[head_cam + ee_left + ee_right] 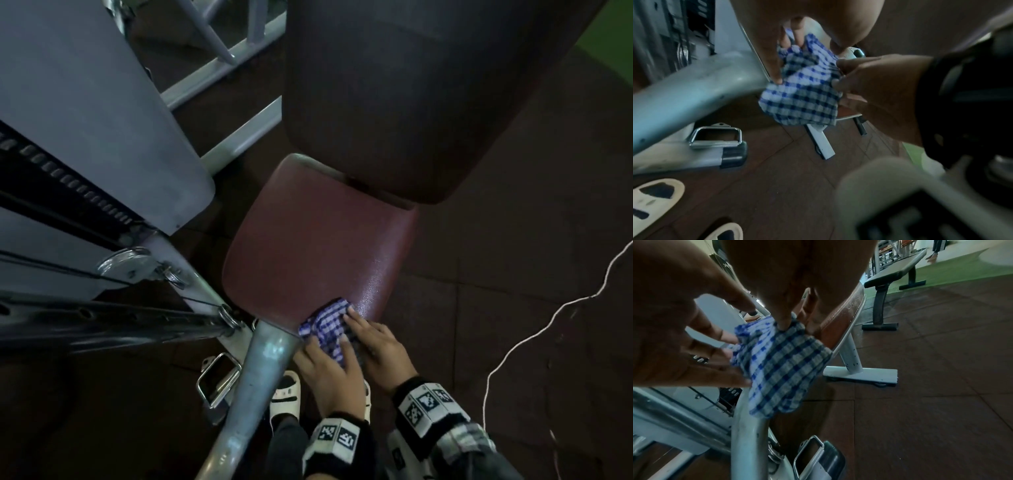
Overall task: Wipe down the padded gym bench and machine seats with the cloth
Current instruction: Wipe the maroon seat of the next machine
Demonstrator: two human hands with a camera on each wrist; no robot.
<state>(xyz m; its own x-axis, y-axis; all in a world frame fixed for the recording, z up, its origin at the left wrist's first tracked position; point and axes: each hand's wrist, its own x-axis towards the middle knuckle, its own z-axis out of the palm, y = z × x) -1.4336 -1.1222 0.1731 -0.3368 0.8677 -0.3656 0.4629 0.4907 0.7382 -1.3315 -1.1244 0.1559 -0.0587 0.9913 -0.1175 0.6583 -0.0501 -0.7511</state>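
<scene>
A blue-and-white checked cloth (327,325) lies bunched on the front edge of the maroon padded seat (308,246). Both my hands hold it there. My left hand (323,363) grips its near left side, beside the steel tube; in the left wrist view its fingers (774,65) curl into the cloth (803,97). My right hand (371,341) pinches the right side, one finger (785,321) dug into the cloth (781,366), which hangs off the seat's edge (840,318). The dark backrest pad (394,102) rises behind the seat.
A thick steel frame tube (260,377) slants up just left of my hands. The grey weight-stack cover (85,102) and cables stand further left. A metal D-handle (219,380) lies on the floor. A white cable (534,335) trails at the right. A flat bench (894,270) stands beyond.
</scene>
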